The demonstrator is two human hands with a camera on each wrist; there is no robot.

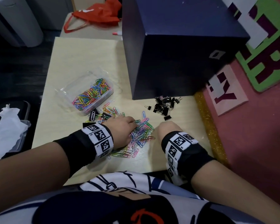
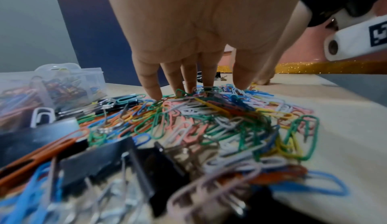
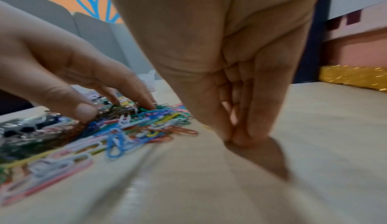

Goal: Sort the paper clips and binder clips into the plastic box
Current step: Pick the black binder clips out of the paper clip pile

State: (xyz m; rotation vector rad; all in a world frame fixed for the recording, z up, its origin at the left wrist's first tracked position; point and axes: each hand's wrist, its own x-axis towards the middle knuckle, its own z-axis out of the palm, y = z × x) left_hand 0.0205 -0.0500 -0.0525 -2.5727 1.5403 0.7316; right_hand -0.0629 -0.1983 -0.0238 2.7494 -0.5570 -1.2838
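While the left hand [image 1: 122, 126] rests spread fingertips on the paper clips [image 1: 140, 135], the right hand [image 1: 167, 128] stands beside that pile, fingers pressed together on the pale bench [image 1: 81, 55]. Plastic box [image 1: 91, 94]: beyond pile. Binder clips [image 1: 164, 105]: against navy box [image 1: 181, 46].

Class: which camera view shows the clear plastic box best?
The head view: the whole plastic box shows from above, paper clips inside. The left wrist view catches only its side at the edge; the right wrist view shows nothing clear of it.
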